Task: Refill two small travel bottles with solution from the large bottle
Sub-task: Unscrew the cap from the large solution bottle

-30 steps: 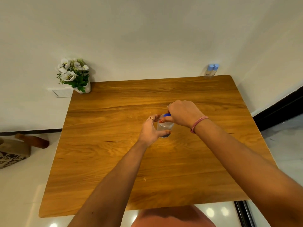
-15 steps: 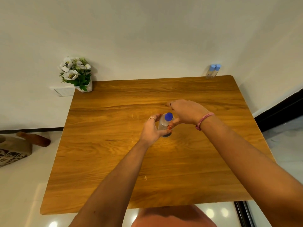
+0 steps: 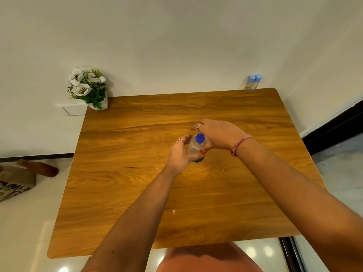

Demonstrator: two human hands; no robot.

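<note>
our left hand (image 3: 181,154) grips the large bottle (image 3: 196,149) upright on the surface (image 3: 137,193), steadying it; our right hand (image 3: 218,134) pinches its side, cap (image 3: 200,138) uncovered.

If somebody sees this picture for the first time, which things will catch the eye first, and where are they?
First come the two hands at the middle of the wooden table: the left hand grips a clear large bottle with a blue cap, and the right hand touches its other side. Next, white flowers stand at the far left corner, and two small travel bottles stand at the far right corner.
</note>
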